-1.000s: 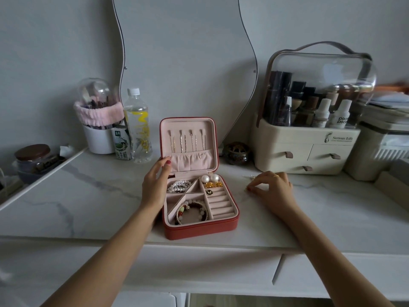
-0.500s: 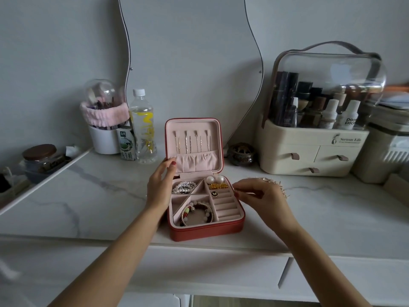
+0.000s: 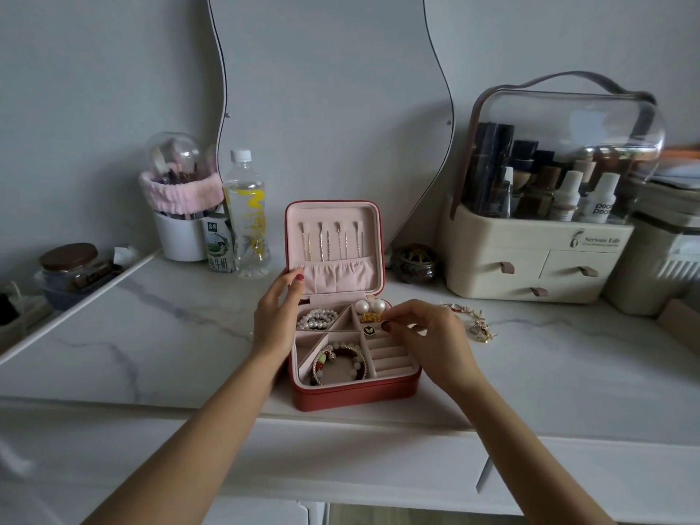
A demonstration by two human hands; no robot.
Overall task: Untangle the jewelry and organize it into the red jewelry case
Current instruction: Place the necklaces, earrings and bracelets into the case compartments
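Moving in from the marble counter [image 3: 159, 335], the right hand [image 3: 428, 337] now hovers over the open red jewelry case [image 3: 356, 395], fingertips pinching something small at its ring slots. Left hand [image 3: 274, 320] rests flat-fingered against the case's left side; a gold chain [image 3: 475, 320] lies nearby.

Pretty clearly a home dressing table: marble-look vanity top [image 3: 159, 335] under a wavy wall mirror [image 3: 325, 108], with a cosmetics organizer [image 3: 538, 255] right of the mirror and a makeup brush holder [image 3: 180, 206] to its left.
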